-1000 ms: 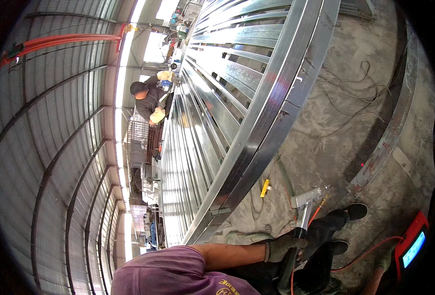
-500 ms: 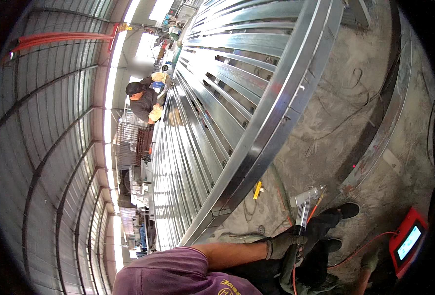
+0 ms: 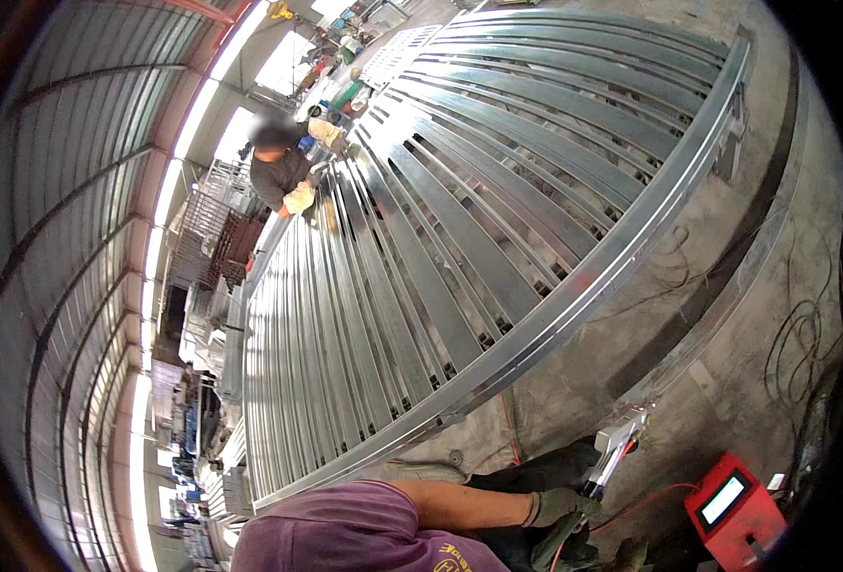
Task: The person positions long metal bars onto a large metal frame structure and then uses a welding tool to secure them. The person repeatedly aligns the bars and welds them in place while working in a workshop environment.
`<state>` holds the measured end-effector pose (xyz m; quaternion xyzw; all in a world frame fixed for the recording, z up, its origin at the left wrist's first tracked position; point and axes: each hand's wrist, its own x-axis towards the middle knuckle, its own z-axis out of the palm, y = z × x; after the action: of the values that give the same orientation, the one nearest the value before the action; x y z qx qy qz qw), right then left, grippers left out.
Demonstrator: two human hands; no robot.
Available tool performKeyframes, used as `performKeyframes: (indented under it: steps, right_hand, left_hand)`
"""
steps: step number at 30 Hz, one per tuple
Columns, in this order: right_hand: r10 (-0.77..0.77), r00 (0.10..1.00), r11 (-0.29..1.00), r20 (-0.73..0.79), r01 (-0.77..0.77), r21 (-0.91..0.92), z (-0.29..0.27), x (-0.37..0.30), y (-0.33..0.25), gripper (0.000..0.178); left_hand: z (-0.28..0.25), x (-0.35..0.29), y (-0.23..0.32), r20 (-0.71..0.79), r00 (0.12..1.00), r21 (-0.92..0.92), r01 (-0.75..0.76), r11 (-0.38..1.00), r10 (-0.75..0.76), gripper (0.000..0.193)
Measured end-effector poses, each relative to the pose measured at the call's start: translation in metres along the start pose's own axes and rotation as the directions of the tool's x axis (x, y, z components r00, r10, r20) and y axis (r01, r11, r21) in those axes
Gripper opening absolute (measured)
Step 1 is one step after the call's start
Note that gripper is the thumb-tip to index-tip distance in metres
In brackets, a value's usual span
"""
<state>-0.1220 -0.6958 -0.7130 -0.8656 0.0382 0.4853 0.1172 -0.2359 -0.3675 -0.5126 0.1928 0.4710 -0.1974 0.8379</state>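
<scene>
In a dark work glove, my left hand (image 3: 557, 507) is closed round the grip of a handheld welding gun (image 3: 614, 452). The gun has a silver metal head, and an orange-red cable runs by it. Its tip points away from me, over the floor beside a large slatted metal frame (image 3: 460, 334). The frame's near rail (image 3: 526, 348) lies beyond my forearm and apart from the gun. Dark greenish-grey folds below the grip are too unclear to name. I cannot make out my right hand.
A red box with a lit screen (image 3: 727, 500) stands on the floor at the lower right. Dark cables (image 3: 793, 353) lie coiled near it. Across the frame, a co-worker (image 3: 278, 172) in pale gloves leans over the slats. A curved metal strip (image 3: 727, 315) runs along the floor.
My view has swung, so more of the slatted frame shows. The gun sits lower in the picture, still in my left hand. The co-worker remains at the far edge.
</scene>
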Motion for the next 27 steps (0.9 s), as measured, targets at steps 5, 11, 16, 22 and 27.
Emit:
performKeyframes:
  steps: [5,11,16,22,27]
  right_hand:
    - [-0.152,0.988,0.956,-0.003,0.148,0.252,-0.019,-0.040,-0.011,0.041]
    - [-0.196,0.980,0.944,0.024,0.182,0.277,-0.018,-0.069,-0.053,0.038]
    - [-0.167,0.985,0.971,0.050,0.155,0.181,-0.031,-0.090,-0.113,0.042]
    - [-0.181,0.982,0.978,0.063,0.172,0.120,-0.041,-0.089,-0.143,0.046]
    - [-0.170,0.982,0.984,0.081,0.165,0.068,-0.044,-0.091,-0.150,0.050]
  left_hand:
    - [0.045,-0.043,0.017,0.106,0.981,0.214,-0.184,0.959,0.165,0.019]
    - [0.048,-0.047,0.015,0.147,0.981,0.436,-0.176,0.883,0.123,0.025]
    - [0.055,-0.058,0.011,0.143,0.970,0.400,-0.238,0.885,0.196,0.031]
    - [0.071,-0.074,0.018,0.127,0.963,0.329,-0.268,0.905,0.239,0.034]
    - [0.060,-0.063,0.010,0.160,0.971,0.380,-0.228,0.897,0.179,0.034]
